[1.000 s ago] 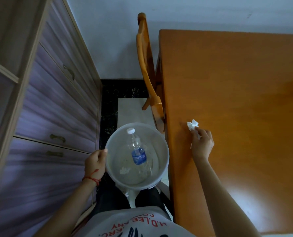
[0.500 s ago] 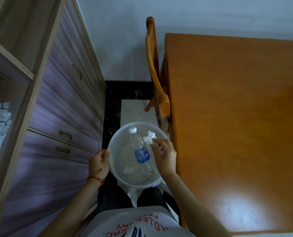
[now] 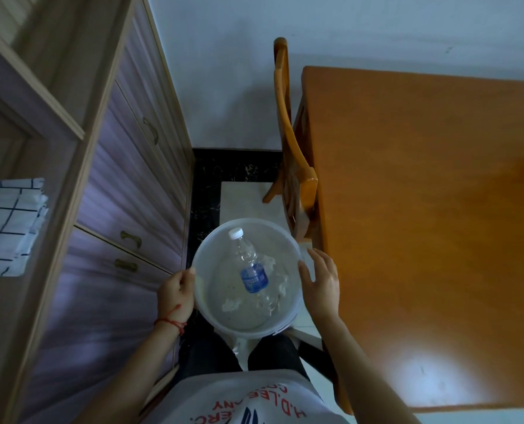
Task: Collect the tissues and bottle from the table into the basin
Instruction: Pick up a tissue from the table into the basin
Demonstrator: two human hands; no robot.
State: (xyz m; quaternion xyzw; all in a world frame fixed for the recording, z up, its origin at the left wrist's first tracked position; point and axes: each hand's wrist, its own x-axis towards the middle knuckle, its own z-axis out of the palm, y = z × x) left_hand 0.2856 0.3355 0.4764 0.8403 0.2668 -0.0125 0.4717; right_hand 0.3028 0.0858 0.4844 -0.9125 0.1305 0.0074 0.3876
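Observation:
A round translucent white basin (image 3: 211, 246) is held in front of me, above my legs. My left hand (image 3: 175, 293) grips its left rim. Inside lies a clear plastic bottle (image 3: 250, 266) with a white cap and blue label, its cap pointing away from me. Crumpled white tissues (image 3: 230, 306) lie on the basin's floor, some beside and under the bottle. My right hand (image 3: 320, 281) is at the basin's right rim with fingers spread and nothing in it; I cannot tell if it touches the rim. The orange wooden table (image 3: 422, 224) to the right shows no tissues or bottle.
A wooden chair (image 3: 288, 142) stands against the table's left side, just beyond the basin. A purple-fronted cabinet with drawers (image 3: 126, 209) lines the left. A folded checked cloth (image 3: 7, 224) sits on its shelf. Tiled floor (image 3: 239, 197) shows between cabinet and chair.
My right hand picked a tissue off the table, carried it left over the basin and let it go inside. That hand is now empty at the basin's right rim.

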